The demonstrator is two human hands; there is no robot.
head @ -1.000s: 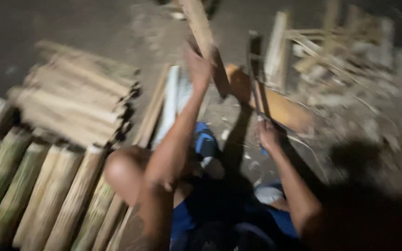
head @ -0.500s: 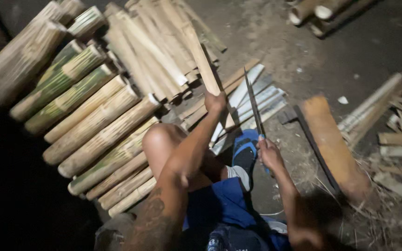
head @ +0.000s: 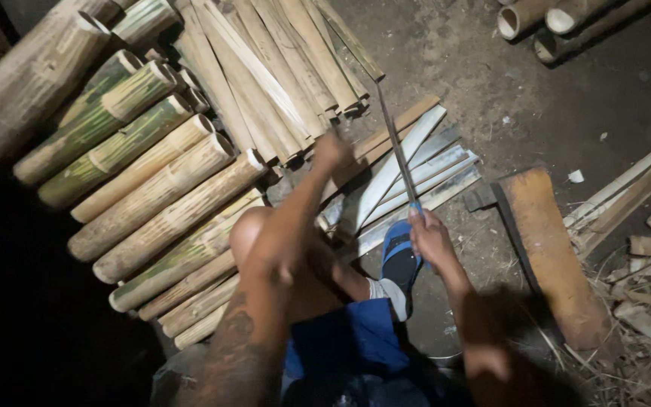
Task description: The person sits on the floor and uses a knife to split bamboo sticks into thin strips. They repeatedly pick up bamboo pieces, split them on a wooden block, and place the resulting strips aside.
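I see round bamboo poles (head: 137, 188) in pale tan, several mottled with green streaks. Beside them, split bamboo slats (head: 265, 75) are a yellowish straw colour. Flat strips (head: 416, 177) under them look pale grey-white. My right hand (head: 431, 237) grips a long knife (head: 395, 147) with a dark grey blade and a blue handle. My sandal (head: 397, 260) is blue with a white edge, my shorts (head: 348, 343) deep blue. A wooden block (head: 548, 249) is orange-brown. The dirt ground (head: 453, 53) is dark grey-brown.

No packages, labels, signs or screens here.
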